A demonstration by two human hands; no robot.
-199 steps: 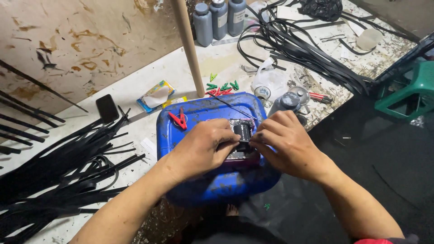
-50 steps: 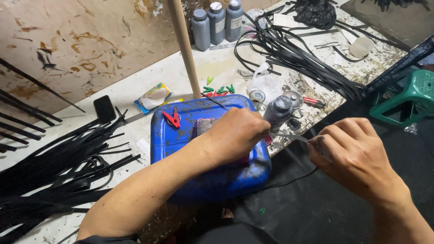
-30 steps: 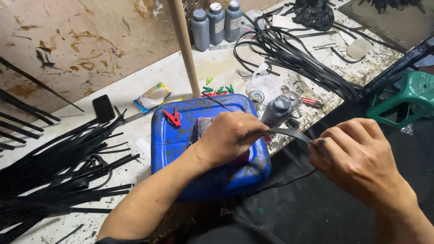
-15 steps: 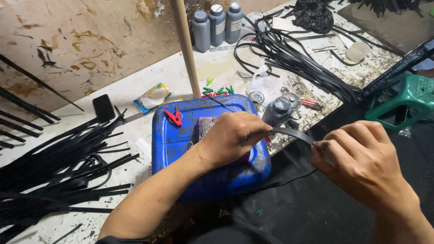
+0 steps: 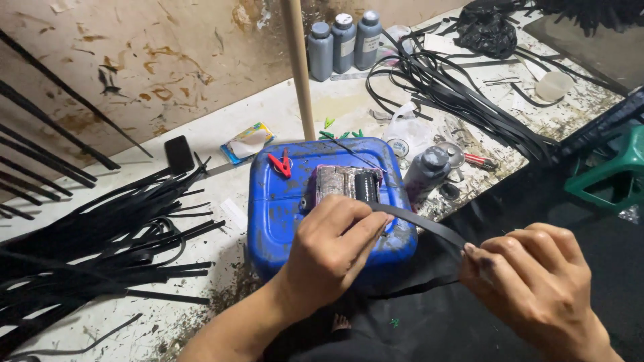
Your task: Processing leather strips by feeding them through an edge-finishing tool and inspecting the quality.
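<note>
Black strip stretched between two hands over a blue jerrycan.
The left hand [image 5: 335, 245] presses the black strip [image 5: 422, 223] onto the blue jerrycan [image 5: 275, 208]; the right hand [image 5: 530, 281] pinches its far end.

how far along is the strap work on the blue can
Done: can't tell; black strips lie heaped on the left, more at the back. In hand: the left hand presses one strap on the blue can by the small device while the right hand pinches its free end. Left: can't tell.

Black strap [image 5: 429, 228] taut over blue canister [image 5: 275, 208]
</note>
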